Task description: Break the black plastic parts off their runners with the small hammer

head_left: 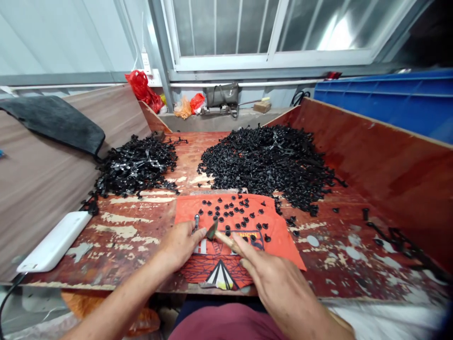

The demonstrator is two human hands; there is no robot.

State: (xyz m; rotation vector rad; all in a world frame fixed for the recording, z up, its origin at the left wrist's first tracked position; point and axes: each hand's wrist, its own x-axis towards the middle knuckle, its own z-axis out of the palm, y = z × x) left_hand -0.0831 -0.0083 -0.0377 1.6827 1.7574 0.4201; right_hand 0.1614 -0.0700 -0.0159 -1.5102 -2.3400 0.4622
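Observation:
My left hand is closed, thumb and index finger pinching a small black part over an orange cloth. My right hand is wrapped round the wooden handle of a small hammer. The hammer's dark head is beside my left thumb; whether they touch I cannot tell. Several loose black pieces with round bases lie scattered on the cloth, mostly beyond my hands. The lower end of the pinched part is hidden by my fingers.
A large heap of black pieces lies behind the cloth, and a smaller heap at the left. A white power bank-like device with a cable lies front left. Wooden boards wall the sides; a blue crate stands beyond the right one.

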